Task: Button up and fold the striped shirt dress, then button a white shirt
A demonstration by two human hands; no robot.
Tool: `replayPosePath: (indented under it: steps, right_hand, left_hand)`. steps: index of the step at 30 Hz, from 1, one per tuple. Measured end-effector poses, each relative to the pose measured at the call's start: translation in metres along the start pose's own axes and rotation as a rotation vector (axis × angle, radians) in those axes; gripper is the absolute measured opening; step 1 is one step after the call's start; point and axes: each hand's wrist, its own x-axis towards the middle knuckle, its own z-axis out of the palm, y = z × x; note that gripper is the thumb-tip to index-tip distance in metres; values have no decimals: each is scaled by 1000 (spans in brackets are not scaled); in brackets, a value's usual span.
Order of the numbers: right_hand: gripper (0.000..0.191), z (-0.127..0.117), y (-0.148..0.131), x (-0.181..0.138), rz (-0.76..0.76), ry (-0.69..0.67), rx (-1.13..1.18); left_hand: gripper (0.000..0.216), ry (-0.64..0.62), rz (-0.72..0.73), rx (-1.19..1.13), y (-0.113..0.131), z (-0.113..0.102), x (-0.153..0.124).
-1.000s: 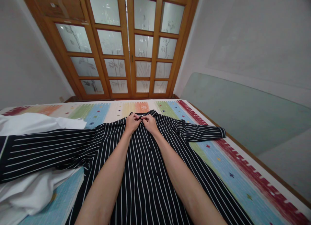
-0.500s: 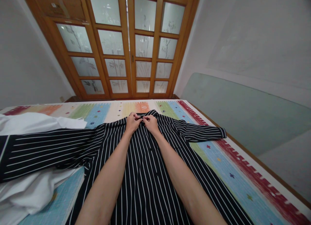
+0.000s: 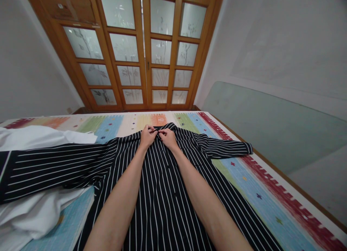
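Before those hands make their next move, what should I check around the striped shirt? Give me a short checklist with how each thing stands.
1. Left hand pinching near the collar: ok.
2. Right hand there too, fingertips close to the left's: ok.
3. Striped shirt spread front up: ok.
4. Right sleeve laid outward on the patterned cover: ok.
5. Left sleeve clear of the white cloth: not ok; it lies across it.
6. Collar fastened: cannot tell; the hands cover the spot.
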Motion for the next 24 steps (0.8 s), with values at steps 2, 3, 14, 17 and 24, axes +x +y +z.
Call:
replayPosePath:
  steps: [2, 3, 14, 17, 24]
  right_hand:
    - [22, 0, 0, 0, -8, -10, -6]
    - [23, 0, -1, 0, -12, -15, -11]
    - [26, -2, -13, -6, -71, -51, -158]
    - [25, -2, -18, -9, -63, -71, -258]
    - [28, -2, -34, -17, -53, -109, -525]
  left_hand:
    - [23, 17, -13, 1, 0, 0, 0]
    - [22, 21, -20, -4, 0, 0, 0]
    - [27, 65, -128, -139, -2, 0, 3]
    - [33, 69, -177, -199, -4, 0, 4]
    - [46, 102, -246, -293, -7, 0, 6]
